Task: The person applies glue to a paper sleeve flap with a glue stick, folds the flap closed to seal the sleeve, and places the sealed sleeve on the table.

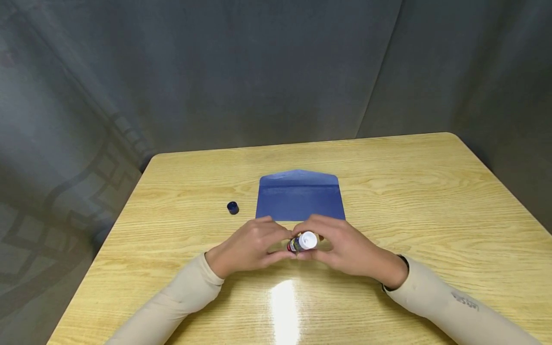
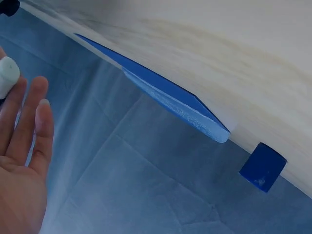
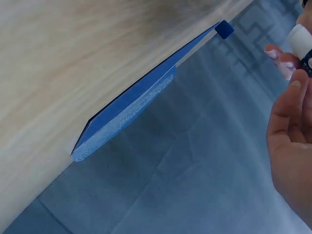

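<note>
A glue stick [image 1: 307, 240] with a white top end and a dark printed label is held between both hands, just in front of the envelope. My left hand [image 1: 255, 243] pinches its lower end between thumb and fingers. From the other side, my right hand [image 1: 345, 245] grips the barrel with thumb and fingers. The white end tilts up toward the head camera; in the right wrist view the white end of the glue stick [image 3: 299, 41] shows above the fingers. A blue envelope [image 1: 299, 203] lies beyond the hands, its flap [image 1: 298, 178] unfolded away from me.
A dark blue cap [image 1: 233, 207] sits on the wooden table [image 1: 414, 191], left of the envelope. Grey-blue curtains [image 1: 241, 72] hang behind the table and along its sides. Light glares off the tabletop near the front.
</note>
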A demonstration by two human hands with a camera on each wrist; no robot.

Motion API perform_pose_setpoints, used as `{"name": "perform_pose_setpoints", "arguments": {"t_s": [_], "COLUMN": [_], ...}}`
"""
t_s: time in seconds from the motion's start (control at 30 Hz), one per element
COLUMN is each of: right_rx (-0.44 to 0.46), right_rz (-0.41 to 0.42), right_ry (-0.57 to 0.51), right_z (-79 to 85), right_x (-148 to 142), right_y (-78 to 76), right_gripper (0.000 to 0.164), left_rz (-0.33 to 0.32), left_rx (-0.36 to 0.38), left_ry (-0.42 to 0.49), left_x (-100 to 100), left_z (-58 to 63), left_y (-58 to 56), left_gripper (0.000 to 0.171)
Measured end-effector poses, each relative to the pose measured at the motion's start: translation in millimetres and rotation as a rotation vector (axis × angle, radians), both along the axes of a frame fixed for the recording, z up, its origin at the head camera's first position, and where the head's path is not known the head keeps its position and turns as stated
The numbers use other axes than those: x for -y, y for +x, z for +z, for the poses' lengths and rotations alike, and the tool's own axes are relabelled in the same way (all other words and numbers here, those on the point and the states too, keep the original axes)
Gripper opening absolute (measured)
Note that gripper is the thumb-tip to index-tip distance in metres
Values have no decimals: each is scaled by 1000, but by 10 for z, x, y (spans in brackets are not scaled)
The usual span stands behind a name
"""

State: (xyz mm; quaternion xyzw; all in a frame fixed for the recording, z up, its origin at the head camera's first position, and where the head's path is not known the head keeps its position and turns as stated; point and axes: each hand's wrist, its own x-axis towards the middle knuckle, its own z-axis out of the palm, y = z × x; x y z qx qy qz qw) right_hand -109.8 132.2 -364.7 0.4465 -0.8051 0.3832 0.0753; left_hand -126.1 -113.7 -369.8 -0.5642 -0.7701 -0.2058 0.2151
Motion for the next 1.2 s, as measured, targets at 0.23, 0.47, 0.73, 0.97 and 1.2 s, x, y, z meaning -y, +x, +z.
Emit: {"name": "perform_pose_setpoints", "arguments": {"t_s": [0.23, 0.47, 0.73, 0.97, 1.2], "right_rx": [-3, 55, 96, 120, 96], "right_rz": [-54, -215, -276, -280, -277], "right_ry": [0, 101, 132, 125, 131], "right_z": [2, 18, 32, 41, 31], "right_x": [-17, -145, -184, -176, -211], "right_y": [-24, -135, -186, -192, -200], "right_gripper": [29, 25, 21, 21, 20], "left_rz": [107, 346, 549, 527, 447], "left_rx": [51, 215, 561, 516, 457], "left_ry": [-120, -469, -691, -709, -744], "left_x": [39, 131, 104, 98, 61], "left_z": [25, -6, 13, -3, -9], "left_y": [-42, -178, -200, -72, 133], "left_gripper": [38, 50, 71, 72, 71]}}
